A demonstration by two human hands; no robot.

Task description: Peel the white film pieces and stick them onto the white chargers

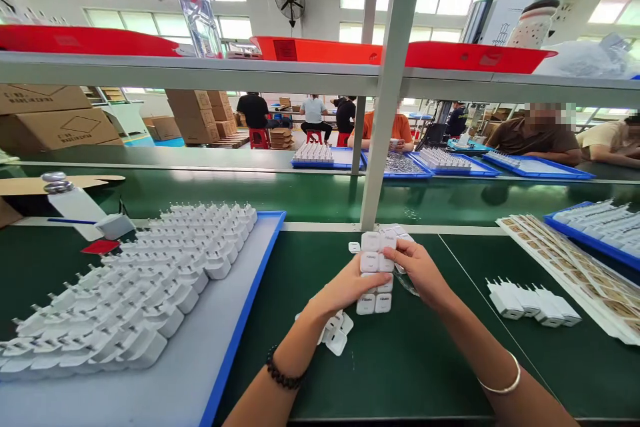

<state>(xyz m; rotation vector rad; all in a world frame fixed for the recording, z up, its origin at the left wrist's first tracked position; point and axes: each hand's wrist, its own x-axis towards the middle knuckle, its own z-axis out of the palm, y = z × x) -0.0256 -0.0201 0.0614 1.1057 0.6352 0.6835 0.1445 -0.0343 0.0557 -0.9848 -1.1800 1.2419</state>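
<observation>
Both my hands grip a two-column block of white plug chargers, their rounded square faces with small dark print turned towards me. My left hand wraps the block from the left, thumb lying across its lower part. From the right, my right hand presses thumb and fingers against the upper part. Loose white square pieces lie near my left wrist, partly hidden by the forearm. One small white piece lies left of the block, and more white pieces are partly hidden behind it.
A blue-edged tray at left carries rows of white chargers, pins up. Several chargers stand at right beside flat cardboard-like strips and another blue tray. A metal post rises ahead, under a shelf. Co-workers sit beyond.
</observation>
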